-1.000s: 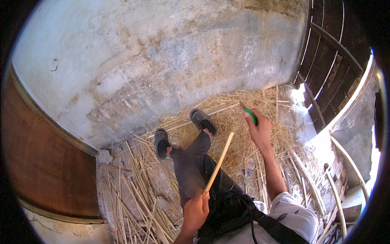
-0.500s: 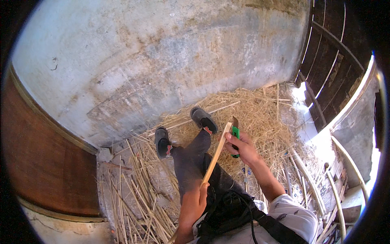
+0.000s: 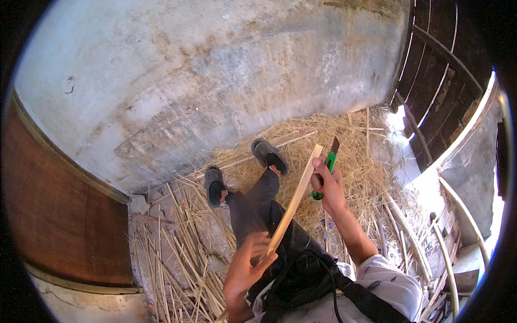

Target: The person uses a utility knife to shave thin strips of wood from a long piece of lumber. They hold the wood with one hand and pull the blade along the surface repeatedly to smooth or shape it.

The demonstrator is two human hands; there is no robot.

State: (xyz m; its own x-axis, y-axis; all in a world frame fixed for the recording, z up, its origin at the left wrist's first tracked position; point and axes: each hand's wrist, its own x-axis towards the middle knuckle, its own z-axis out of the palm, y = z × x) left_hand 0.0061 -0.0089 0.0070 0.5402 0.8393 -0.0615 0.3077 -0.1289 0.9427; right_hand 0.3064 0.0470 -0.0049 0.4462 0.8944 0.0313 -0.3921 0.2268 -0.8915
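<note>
A pale bamboo strip (image 3: 292,207) slants up in front of my legs. My right hand (image 3: 331,188) is closed around a green utility knife (image 3: 329,161), its dark blade out and pointing up. The thumb of that hand lies against the strip near its upper end, so the knife is just right of the strip. My left hand (image 3: 247,266) is at the strip's lower part, fingers spread and slightly blurred, with the strip passing between thumb and fingers. Whether the palm touches it is hidden.
Straw-like shavings (image 3: 355,156) cover the floor ahead by the stained wall (image 3: 242,70). Many thin strips (image 3: 172,258) lie to the left, beside a brown panel (image 3: 64,204). Thicker poles (image 3: 409,239) lie at the right. My shoes (image 3: 214,185) rest among the shavings.
My right hand has moved slightly up and right with the knife, whose blade now stands farther from the strip's tip. The left hand's fingers have loosened from the strip and spread.
</note>
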